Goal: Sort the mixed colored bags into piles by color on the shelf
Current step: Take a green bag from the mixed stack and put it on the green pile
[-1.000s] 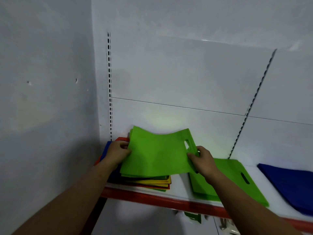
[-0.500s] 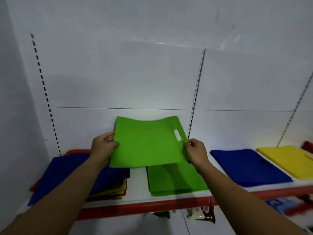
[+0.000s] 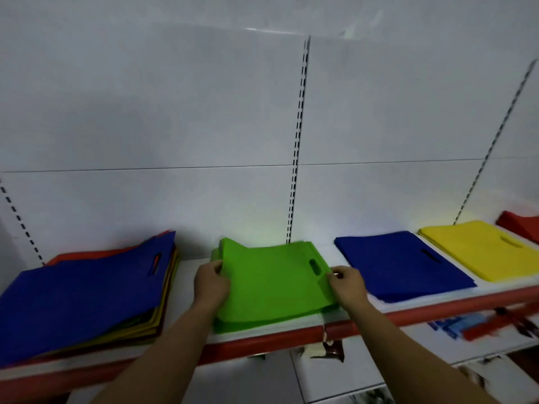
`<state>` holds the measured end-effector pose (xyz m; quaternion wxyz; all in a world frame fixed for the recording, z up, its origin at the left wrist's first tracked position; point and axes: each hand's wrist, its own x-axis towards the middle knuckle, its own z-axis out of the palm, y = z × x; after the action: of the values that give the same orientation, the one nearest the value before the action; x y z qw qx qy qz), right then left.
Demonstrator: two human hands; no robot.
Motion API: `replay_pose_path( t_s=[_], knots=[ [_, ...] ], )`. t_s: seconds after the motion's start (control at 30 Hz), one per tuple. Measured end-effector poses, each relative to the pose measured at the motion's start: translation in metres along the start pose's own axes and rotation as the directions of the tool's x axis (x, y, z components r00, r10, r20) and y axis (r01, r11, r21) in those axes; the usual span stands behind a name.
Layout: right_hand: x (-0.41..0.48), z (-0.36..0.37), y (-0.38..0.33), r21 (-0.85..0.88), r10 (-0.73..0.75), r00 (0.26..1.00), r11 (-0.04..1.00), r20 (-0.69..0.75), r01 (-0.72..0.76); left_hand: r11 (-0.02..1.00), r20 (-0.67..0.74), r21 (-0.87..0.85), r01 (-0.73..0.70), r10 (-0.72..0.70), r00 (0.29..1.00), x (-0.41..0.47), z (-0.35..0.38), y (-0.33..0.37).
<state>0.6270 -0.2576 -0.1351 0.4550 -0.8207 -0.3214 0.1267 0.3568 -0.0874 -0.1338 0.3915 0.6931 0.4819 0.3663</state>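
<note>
Laying a green bag (image 3: 271, 284) onto the green pile (image 3: 262, 324) is the step I read here, in the centre of the frame. I have the left hand (image 3: 211, 282) curled round the bag's left edge, and the right hand (image 3: 347, 284) pinching its right edge, just beside the handle cut-out. The bag sits low over the pile, with its near edge seemingly touching the bags beneath. Its far left corner is lifted a little, so I judge it not quite settled. I cannot tell whether the whole sheet rests flat.

Along the shelf (image 3: 186, 269) I count 4 sorted colours: green in the middle, a blue pile (image 3: 402, 263) right of centre, a yellow pile (image 3: 478, 249) further right, and a red pile (image 3: 522, 228) cut off at the right edge. The mixed stack (image 3: 81, 298) at lower left is thick, so I judge the sorting far from done.

Next, I think both hands need to release together so the thin fabric drops square on the pile, with perhaps a light press to flatten that raised corner. After that the reach goes to the mixed stack. Its top bag is blue, which would belong on the blue pile, past the green one.
</note>
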Motion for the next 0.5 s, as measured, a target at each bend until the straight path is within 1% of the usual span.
replay_pose_path(
  t_s=[0.1, 0.2, 0.37, 0.5],
  knots=[
    [0.002, 0.018, 0.010, -0.039, 0.005, 1.000, 0.999, 0.028, -0.004, 0.999, -0.047, 0.031, 0.037, -0.036, 0.998, -0.005, 0.003, -0.020],
    [0.001, 0.022, 0.014, -0.044, 0.026, 0.999, 0.999, 0.036, -0.024, 0.998, -0.049, 0.064, 0.025, -0.022, 0.999, -0.003, 0.004, -0.029],
    [0.005, 0.018, 0.022, -0.068, 0.070, 0.995, 0.996, 0.067, -0.065, 0.998, -0.068, 0.056, 0.011, -0.008, 0.998, -0.005, 0.009, -0.028],
    [0.007, 0.020, 0.026, -0.087, 0.051, 0.996, 0.995, 0.077, -0.045, 0.994, -0.092, -0.036, 0.107, -0.109, 0.990, -0.002, 0.005, -0.030]
  ],
)
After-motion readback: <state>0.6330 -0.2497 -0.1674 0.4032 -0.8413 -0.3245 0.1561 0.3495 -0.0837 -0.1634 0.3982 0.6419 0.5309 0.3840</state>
